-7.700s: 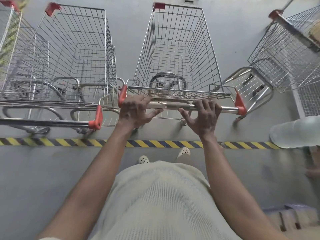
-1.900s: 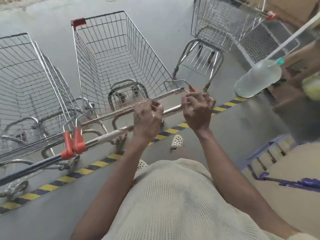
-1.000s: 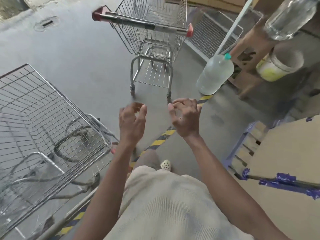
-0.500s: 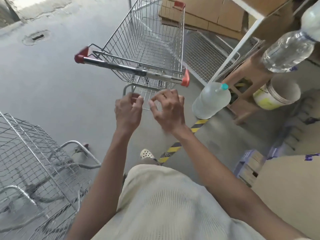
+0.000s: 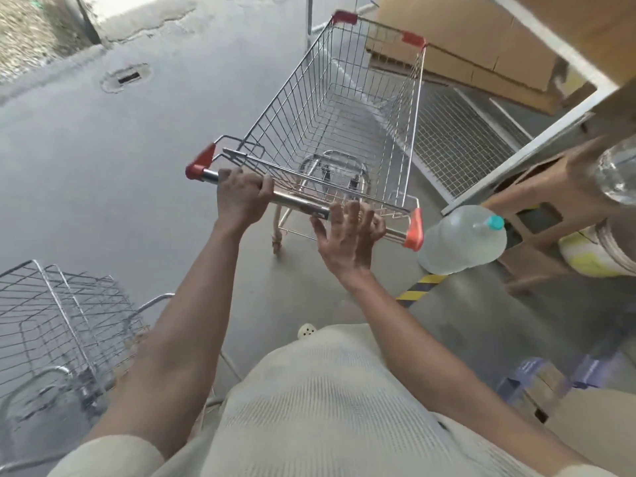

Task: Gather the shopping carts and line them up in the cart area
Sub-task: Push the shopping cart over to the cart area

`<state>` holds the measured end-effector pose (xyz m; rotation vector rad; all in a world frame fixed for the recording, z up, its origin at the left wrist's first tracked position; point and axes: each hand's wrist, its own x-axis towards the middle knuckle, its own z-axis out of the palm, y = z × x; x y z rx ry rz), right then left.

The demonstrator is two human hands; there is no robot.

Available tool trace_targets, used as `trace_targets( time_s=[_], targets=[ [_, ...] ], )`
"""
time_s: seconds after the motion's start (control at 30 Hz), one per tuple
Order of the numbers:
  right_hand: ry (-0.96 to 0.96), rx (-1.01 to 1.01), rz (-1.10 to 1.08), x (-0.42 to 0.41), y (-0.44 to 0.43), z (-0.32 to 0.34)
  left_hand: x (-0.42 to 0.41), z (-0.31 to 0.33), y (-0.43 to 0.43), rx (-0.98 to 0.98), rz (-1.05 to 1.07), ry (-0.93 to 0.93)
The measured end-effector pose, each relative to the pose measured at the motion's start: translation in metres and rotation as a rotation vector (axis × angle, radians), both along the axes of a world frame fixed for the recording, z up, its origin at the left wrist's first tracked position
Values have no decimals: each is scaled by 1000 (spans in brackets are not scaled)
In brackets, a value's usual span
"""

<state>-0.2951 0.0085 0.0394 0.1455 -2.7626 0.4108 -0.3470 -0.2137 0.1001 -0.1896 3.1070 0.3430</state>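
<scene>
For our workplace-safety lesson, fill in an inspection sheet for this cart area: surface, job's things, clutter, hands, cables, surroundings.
Surface: grey concrete floor with a floor drain and a strip of yellow-black hazard tape.
Job's things: one empty shopping cart ahead; parked carts at lower left.
Clutter: large water bottle beside the cart's right handle end; bucket further right.
Hands: left hand grips the handle bar; right hand is at the bar, fingers spread, not closed.
Cables: nothing seen.
Surroundings: cardboard and a wire mesh panel on the right.
</scene>
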Motion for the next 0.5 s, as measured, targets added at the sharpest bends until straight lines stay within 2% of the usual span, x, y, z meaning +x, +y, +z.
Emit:
trace_targets(
  time_s=[0.1, 0.37, 0.5],
  targets=[
    [54, 0, 16, -28, -1, -1, -25, -4, 2, -19, 17, -10],
    [-27, 88, 23, -157, -20, 13, -133, 0, -20, 29, 70, -12],
    [-172, 132, 61, -228, -35, 28, -186, 3, -38, 48, 100, -44]
  ],
)
